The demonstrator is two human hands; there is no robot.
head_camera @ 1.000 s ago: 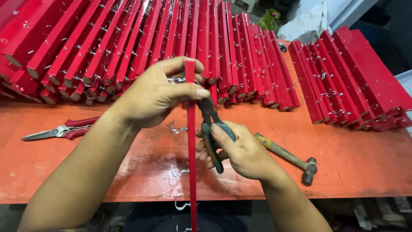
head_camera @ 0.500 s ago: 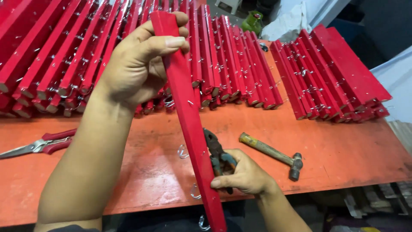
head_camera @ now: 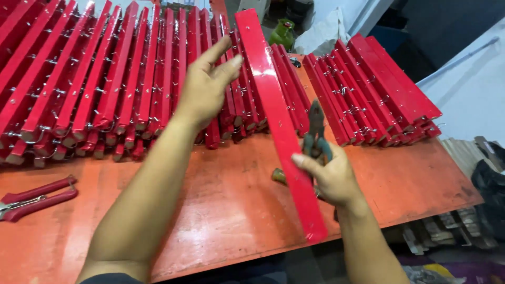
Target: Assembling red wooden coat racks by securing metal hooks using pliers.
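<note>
1. Right hand (head_camera: 331, 176): clenched around green-handled pliers (head_camera: 317, 134), whose nose points up and away from the person. The thumb of this hand also presses on the lower part of a long red bar (head_camera: 276, 118), so the bar is gripped together with the pliers.
2. Red bar: a flat, glossy red strip, held tilted above the surface (head_camera: 221, 205). Its upper end rises over the far stacks; its lower end reaches the near edge of the surface.
3. Left hand (head_camera: 208, 87): released, fingers spread and extended, just left of the upper part of the bar. The fingertips lie close to the bar's edge; whether they touch it cannot be told.
4. Left stack of red bars (head_camera: 100, 79): many like bars leaning side by side in rows on the far left of the surface, wire hooks showing at their ends.
5. Right stack of red bars (head_camera: 379, 89): a second group on the far right, well apart from the hands.
6. Red-handled cutters (head_camera: 34, 197): lying at the left edge of the surface, away from both hands.
7. A brownish tool end (head_camera: 279, 176) shows on the surface just beside the bar, mostly hidden behind it; its kind cannot be told.
</note>
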